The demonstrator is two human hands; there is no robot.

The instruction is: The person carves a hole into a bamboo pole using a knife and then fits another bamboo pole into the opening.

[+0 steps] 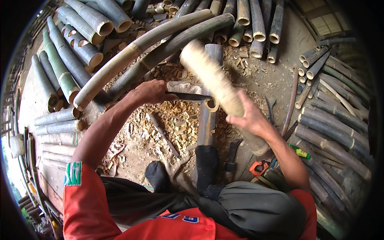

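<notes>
My left hand (154, 91) is closed around the handle end of a knife. The knife's dark blade (188, 96) points right, its tip at a cut opening in a bamboo tube (206, 129). That tube lies lengthwise in front of me, with my black-socked foot (207, 164) against its near part. My right hand (252, 116) grips a thick pale wooden club (212, 78), blurred by motion. The club slants up and left above the tube, hiding part of it. Just behind the blade lies a pale block (182, 87).
Wood shavings (172, 124) cover the ground, with a slim tool (164, 134) on them. A dark hooked knife (233, 154) and an orange tool (259, 168) lie at right. Two long curved bamboo poles (140, 46) arch across the back left. Bamboo stacks (336, 132) line the sides.
</notes>
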